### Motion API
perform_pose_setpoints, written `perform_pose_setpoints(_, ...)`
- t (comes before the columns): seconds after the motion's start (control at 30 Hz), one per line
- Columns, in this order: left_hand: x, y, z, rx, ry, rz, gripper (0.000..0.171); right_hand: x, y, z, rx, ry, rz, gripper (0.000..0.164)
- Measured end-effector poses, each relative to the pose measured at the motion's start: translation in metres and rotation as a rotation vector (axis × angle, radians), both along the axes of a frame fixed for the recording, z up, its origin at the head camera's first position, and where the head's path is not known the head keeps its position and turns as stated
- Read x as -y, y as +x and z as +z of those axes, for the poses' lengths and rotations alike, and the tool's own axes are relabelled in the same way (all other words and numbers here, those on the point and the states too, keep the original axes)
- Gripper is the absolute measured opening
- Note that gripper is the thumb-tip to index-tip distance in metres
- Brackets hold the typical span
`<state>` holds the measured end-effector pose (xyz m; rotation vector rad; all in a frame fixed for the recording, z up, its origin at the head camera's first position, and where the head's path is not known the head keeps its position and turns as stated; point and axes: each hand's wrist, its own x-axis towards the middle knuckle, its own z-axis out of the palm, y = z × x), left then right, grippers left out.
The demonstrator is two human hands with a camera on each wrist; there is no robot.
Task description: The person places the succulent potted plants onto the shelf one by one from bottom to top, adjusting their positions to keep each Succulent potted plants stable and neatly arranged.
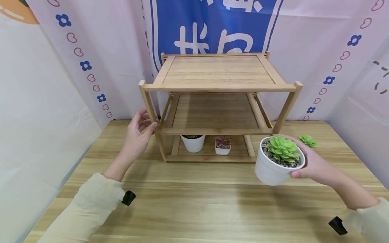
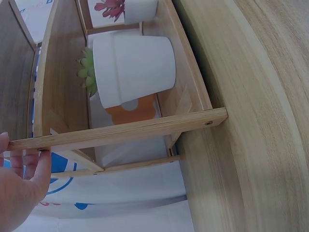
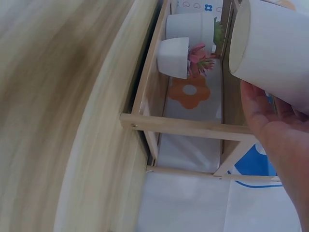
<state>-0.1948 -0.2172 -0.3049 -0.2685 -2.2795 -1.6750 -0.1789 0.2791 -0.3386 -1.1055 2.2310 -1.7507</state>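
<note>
My right hand [image 1: 311, 165] grips a white pot holding a green succulent [image 1: 283, 148], tilted and raised beside the front right corner of the shelf. In the right wrist view, the fingers wrap the pot's side [image 3: 270, 53]. A three-tier wooden shelf [image 1: 218, 131] stands before me. My left hand [image 1: 140, 130] holds its front left post, thumb in front and fingers curled behind. On the bottom tier sit a larger white pot [image 2: 137, 67] with a green plant and a small white pot with a reddish succulent [image 1: 223, 143]. The upper two tiers hold nothing.
Another green succulent [image 1: 308, 141] shows on the table behind my right hand. The wooden table [image 1: 194, 199] extends in front of the shelf. Behind it hangs a patterned curtain [image 1: 121, 50] with a blue panel [image 1: 209, 17].
</note>
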Motion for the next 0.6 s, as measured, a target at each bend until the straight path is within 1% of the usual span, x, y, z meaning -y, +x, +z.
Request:
perform_pose_setpoints(0.17, 0.001, -0.001, -0.001, -0.012, -0.015, 0.0, 0.046, 0.01, -0.005, 0.005, -0.018, 0.027, -0.004, 0.098)
perform_pose_setpoints(0.27, 0.001, 0.0, -0.001, -0.022, -0.019, -0.001, 0.046, 0.017, -0.008, 0.008, -0.007, 0.015, 0.028, 0.098)
perform_pose_setpoints(0.43, 0.001, 0.0, 0.0, -0.006, -0.018, 0.005, 0.046, 0.028, -0.012, 0.013, 0.003, -0.014, 0.075, 0.096)
perform_pose_setpoints(0.6, 0.0, 0.001, 0.002, 0.012, -0.015, 0.008, 0.046, 0.036, -0.016, 0.016, -0.015, -0.01, 0.082, 0.095)
